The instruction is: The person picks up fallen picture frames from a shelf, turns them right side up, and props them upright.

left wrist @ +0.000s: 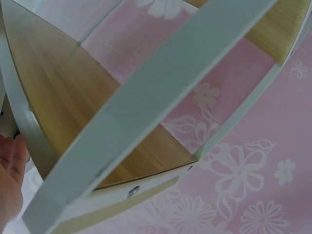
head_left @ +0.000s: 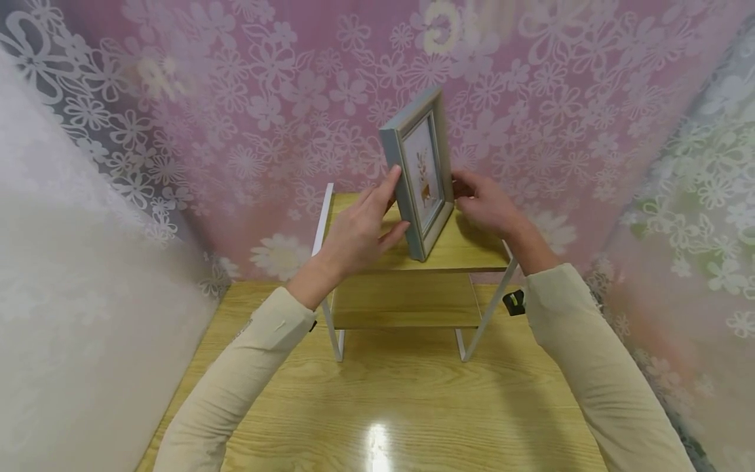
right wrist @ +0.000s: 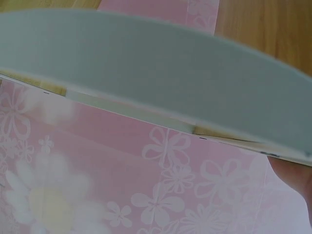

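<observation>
A picture frame (head_left: 421,174) with a grey-blue edge and a plant print stands upright on the wooden top (head_left: 466,252) of a small two-tier table, turned partly to the right. The fingertips of my left hand (head_left: 360,229) touch its left side, the fingers and thumb fairly straight and apart. At the frame's right edge, the curled fingers of my right hand (head_left: 489,206) hold it, their tips partly hidden behind it. In the left wrist view, part of the left hand (left wrist: 9,180) shows beside the table; the right wrist view catches only an edge of the right hand (right wrist: 295,178).
White metal side legs (head_left: 492,308) support the table and its lower wooden shelf (head_left: 407,301). A pink flowered curtain (head_left: 283,131) hangs close behind, with pale sheets (head_left: 88,295) at the left and flowered ones at the right. The floor (head_left: 354,393) is wood-patterned.
</observation>
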A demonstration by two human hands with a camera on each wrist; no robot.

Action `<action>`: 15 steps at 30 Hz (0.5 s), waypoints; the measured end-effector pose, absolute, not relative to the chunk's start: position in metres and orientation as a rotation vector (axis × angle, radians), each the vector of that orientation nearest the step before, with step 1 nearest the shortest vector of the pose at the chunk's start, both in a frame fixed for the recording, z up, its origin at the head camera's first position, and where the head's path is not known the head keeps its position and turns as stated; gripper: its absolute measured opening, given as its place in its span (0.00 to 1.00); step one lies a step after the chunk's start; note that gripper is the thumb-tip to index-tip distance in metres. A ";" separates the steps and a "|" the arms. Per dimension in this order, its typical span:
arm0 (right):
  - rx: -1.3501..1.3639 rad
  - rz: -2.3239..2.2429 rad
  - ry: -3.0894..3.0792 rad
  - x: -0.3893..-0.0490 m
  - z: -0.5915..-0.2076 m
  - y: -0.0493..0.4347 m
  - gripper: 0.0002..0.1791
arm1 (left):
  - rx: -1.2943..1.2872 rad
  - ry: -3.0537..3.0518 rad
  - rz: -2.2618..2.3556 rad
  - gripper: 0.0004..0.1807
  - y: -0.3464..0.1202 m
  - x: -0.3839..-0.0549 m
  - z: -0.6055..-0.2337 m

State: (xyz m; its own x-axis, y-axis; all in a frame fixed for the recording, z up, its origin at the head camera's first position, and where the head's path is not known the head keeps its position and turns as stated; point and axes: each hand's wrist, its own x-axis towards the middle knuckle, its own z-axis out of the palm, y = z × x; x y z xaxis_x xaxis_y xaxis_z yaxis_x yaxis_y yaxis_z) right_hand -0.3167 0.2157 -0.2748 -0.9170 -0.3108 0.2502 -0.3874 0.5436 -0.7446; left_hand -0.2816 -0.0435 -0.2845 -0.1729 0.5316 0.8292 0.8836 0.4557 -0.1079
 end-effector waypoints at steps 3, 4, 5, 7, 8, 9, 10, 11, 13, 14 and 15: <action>0.607 1.347 -2.682 -0.316 -0.275 0.216 0.30 | -1.204 -1.851 -0.529 0.40 -0.044 -0.282 -0.285; 0.605 1.353 -2.681 -0.316 -0.275 0.217 0.30 | -1.208 -1.855 -0.540 0.40 -0.045 -0.282 -0.285; 0.604 1.359 -2.680 -0.316 -0.275 0.217 0.30 | -1.209 -1.862 -0.551 0.41 -0.046 -0.283 -0.285; 0.603 1.362 -2.675 -0.317 -0.276 0.217 0.29 | -1.205 -1.874 -0.576 0.42 -0.049 -0.283 -0.286; 0.603 1.356 -2.673 -0.317 -0.276 0.217 0.29 | -1.203 -1.884 -0.590 0.42 -0.050 -0.283 -0.286; 0.603 1.349 -2.672 -0.317 -0.276 0.217 0.29 | -1.201 -1.892 -0.604 0.43 -0.052 -0.284 -0.287; 0.604 1.337 -2.669 -0.318 -0.276 0.217 0.29 | -1.196 -1.899 -0.613 0.43 -0.053 -0.284 -0.288; 0.603 1.328 -2.668 -0.318 -0.276 0.217 0.29 | -1.192 -1.906 -0.619 0.43 -0.055 -0.285 -0.289; 0.597 1.311 -2.671 -0.318 -0.276 0.217 0.29 | -1.191 -1.918 -0.622 0.43 -0.056 -0.286 -0.290; 0.591 1.299 -2.676 -0.317 -0.276 0.217 0.30 | -1.194 -1.922 -0.625 0.43 -0.057 -0.286 -0.290; 0.583 1.295 -2.680 -0.317 -0.275 0.217 0.30 | -1.196 -1.922 -0.625 0.43 -0.057 -0.286 -0.290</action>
